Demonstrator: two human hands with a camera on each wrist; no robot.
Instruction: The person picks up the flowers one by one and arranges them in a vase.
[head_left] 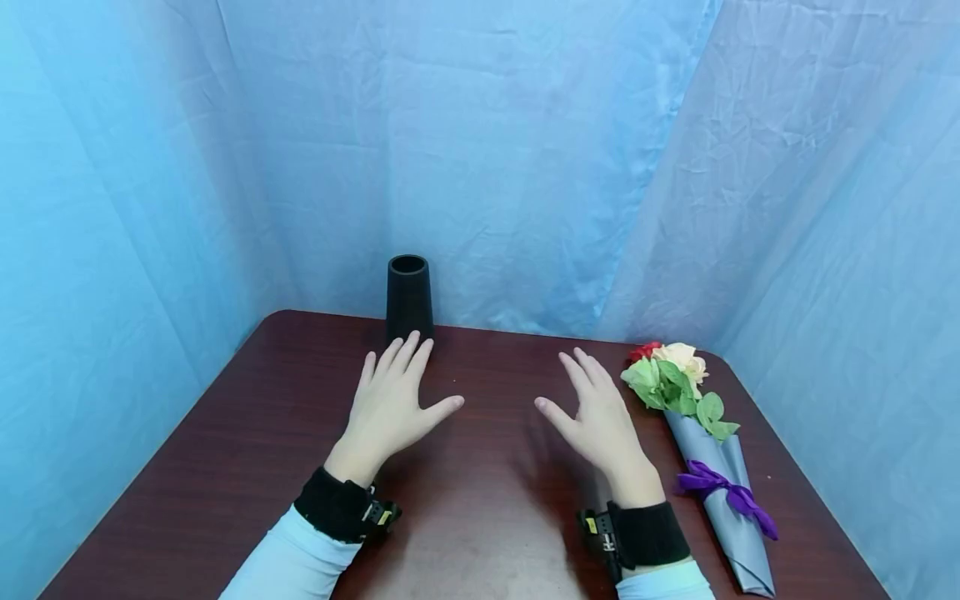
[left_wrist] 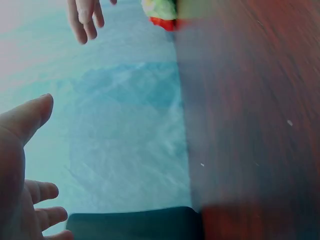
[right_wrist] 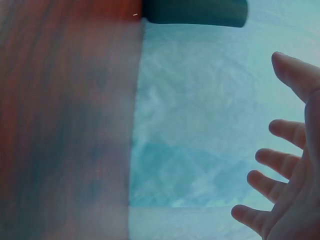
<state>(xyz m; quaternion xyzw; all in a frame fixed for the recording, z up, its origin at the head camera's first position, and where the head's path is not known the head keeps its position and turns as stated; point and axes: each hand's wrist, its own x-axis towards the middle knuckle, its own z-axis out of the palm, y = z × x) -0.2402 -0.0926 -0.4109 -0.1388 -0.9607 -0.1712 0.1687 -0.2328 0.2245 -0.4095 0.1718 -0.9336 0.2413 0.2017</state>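
Note:
Both hands hover over the dark wooden table, fingers spread and holding nothing. My left hand (head_left: 390, 408) is nearest to a black vase (head_left: 408, 296), whose lower part its fingertips overlap in the head view. The vase stands upright near the back edge, its round mouth showing. To the right, my right hand (head_left: 596, 417) has its thumb turned inward, close beside a bouquet (head_left: 720, 467). Red and cream flowers (head_left: 678, 358) with green leaves top the bouquet, which lies in grey-blue wrapping tied with a purple ribbon (head_left: 723, 487). The right wrist view shows part of the vase (right_wrist: 195, 11) at its top.
The brown table (head_left: 480, 500) has rounded back corners. Light blue cloth (head_left: 487, 167) hangs behind it and along both sides. Each wrist wears a black band with a small device, the left band (head_left: 337, 504) and the right band (head_left: 648, 533).

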